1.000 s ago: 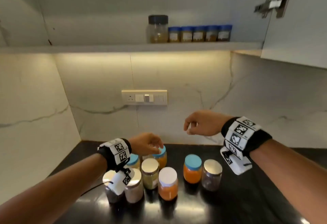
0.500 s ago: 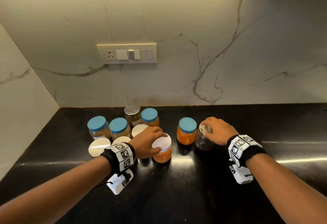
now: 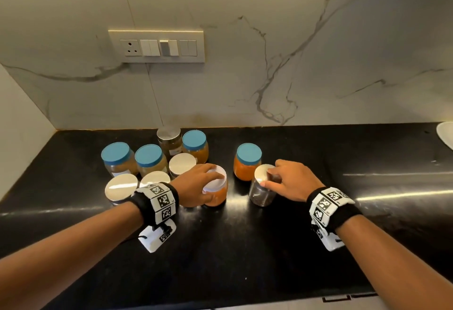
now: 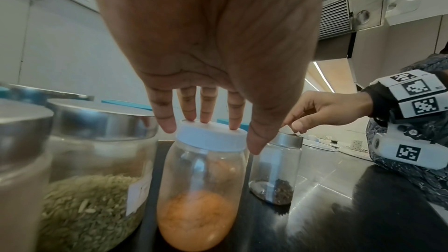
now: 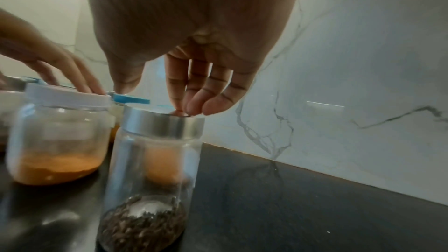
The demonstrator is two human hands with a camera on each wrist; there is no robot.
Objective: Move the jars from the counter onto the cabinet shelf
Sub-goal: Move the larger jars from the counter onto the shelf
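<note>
Step in hand: taking hold of two jars at once, one per hand; neither looks lifted off the counter [image 3: 245, 248] yet.
White-lid jar [image 3: 217, 188]: under the left hand [image 3: 196, 184]; fingertips [image 4: 167, 124] lie on the lid's top and far rim, thumb down its near side, curled round the lid.
Steel-lid jar [image 3: 262, 188]: under the right hand [image 3: 294, 182]; bent fingertips [image 5: 194, 106] touch the lid top, thumb hangs off its near edge; a grasp only half closed, I judge.
Looks: white-lid jar is clear, rounded, part filled with orange powder; steel-lid jar is clear, straight-walled, with a little dark spice at the bottom.
Next move: firm both lid grips, lift straight up, carry to the shelf, which is out of view.
Beyond the fingers: blue-lid jar [image 3: 247, 162] just behind, between the hands; other jars crowd left of the left hand.
</note>
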